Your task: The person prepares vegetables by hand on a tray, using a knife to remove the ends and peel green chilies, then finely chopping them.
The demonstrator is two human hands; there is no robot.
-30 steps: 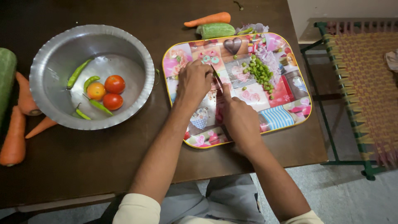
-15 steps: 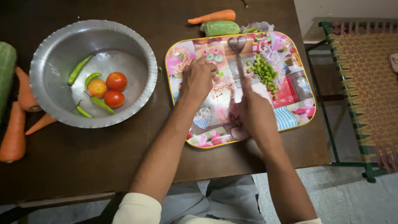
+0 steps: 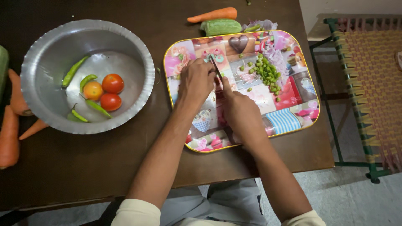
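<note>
A colourful patterned tray with a yellow rim lies on the dark wooden table. My right hand grips a knife, its blade pointing away from me and set down beside my left hand. My left hand is curled, fingers pressed down on something small on the tray; what it holds is hidden under the fingers. A heap of chopped green pieces lies on the tray to the right of the blade, with pale purple chopped bits beyond it.
A wide steel bowl at the left holds three tomatoes and several green chillies. Carrots lie at the table's left edge; another carrot and a cucumber piece lie behind the tray. A woven cot stands at the right.
Half a second ago my right hand had swept the knife rightward toward the green heap. The blade is now back against my left hand's fingers, as it was one second ago.
</note>
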